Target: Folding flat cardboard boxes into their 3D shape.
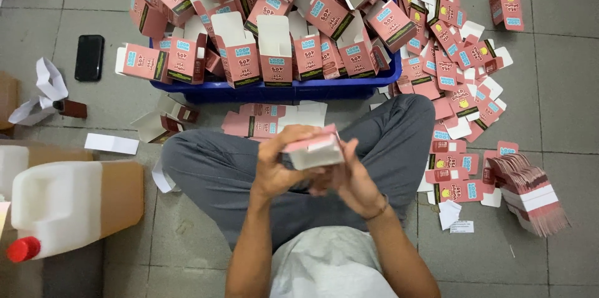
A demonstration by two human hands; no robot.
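The small pink carton [314, 148] sits between both hands, held up in front of the person's lap above the crossed grey trouser legs [212, 173]. The left hand [277, 164] curls its fingers over the top edge and left side of it, closed firmly on the card. The right hand [349, 176] presses in from the other side, fingers bent against the white end of the carton; whether a flap is tucked under them I cannot tell, as the hand blurs. Just beyond the knees lie a few flat pink blanks [259, 124], and behind them a blue crate [274, 89] heaped high with made-up cartons [277, 48], several with flaps standing open. To the right a fanned stack of flat blanks [530, 195] rests on the floor tiles [561, 104]. From where I stand, the heap looks ready to spill; one more carton tossed on carelessly could send the outer ones sliding off. A hard squeeze might also crease the thin card.
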